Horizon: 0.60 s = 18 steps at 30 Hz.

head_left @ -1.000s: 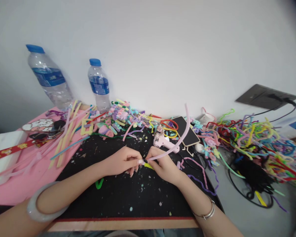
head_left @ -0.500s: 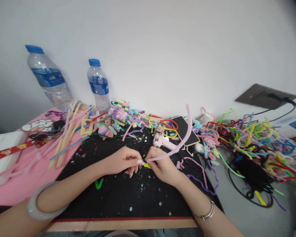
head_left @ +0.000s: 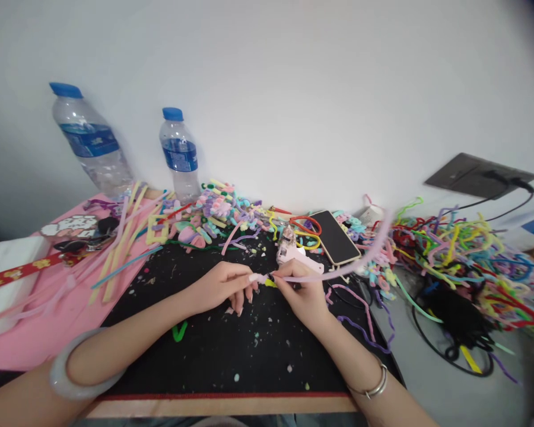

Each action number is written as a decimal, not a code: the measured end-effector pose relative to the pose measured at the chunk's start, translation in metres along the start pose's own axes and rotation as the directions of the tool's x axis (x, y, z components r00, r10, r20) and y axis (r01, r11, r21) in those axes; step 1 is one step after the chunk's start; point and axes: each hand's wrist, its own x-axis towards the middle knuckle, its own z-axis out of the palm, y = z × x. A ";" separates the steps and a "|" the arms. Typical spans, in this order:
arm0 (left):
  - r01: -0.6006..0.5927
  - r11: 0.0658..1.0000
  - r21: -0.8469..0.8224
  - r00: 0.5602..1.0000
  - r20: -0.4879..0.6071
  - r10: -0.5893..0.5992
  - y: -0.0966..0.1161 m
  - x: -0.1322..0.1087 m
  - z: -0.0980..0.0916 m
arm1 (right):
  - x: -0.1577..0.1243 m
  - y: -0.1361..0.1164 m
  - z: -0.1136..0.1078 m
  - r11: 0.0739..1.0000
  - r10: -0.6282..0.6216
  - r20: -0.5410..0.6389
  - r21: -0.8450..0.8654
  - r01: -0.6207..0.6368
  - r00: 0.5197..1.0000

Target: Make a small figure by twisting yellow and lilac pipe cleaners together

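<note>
Head: pink stem (head_left: 338, 273) in fingers (head_left: 239, 286)

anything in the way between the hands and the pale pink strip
Nothing visible: the left hand and right hand both have fingers on the strip. The glue gun lies just beyond the right hand, not between.

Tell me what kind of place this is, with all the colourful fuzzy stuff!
Probably a craft table, perhaps at home or in a small workshop. You can tell from the heap of fuzzy stems, what looks like a glue gun, and the black mat with little scraps on it.
</note>
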 end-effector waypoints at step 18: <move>0.160 0.819 -0.552 0.984 0.025 -0.175 -0.002 0.002 -0.010 | -0.004 -0.003 0.003 0.971 -0.239 0.035 0.028 0.238 0.970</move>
